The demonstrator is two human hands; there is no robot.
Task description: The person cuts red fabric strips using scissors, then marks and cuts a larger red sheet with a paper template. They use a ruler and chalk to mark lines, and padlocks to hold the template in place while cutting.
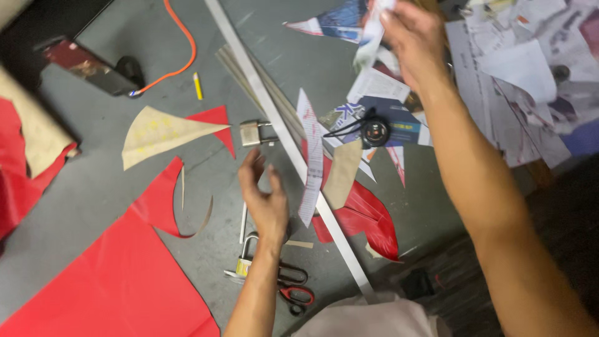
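A grey table (93,187) bears red sheets (118,281), paper scraps (159,131), padlocks (253,133), scissors (296,293).

Your grey table (81,187) is a proper mess, mate. There's a big red sheet (118,281) down at your near left, with a cream triangle scrap (156,134) above it. A padlock (253,133) sits just beside the long metal ruler (281,131) that runs diagonally across. An orange cable (184,43) loops up top, a yellow pencil stub (197,85) near it. Red-handled scissors (296,293) lie at the near edge, and you've got a heap of printed papers (530,68) piled at the far right.
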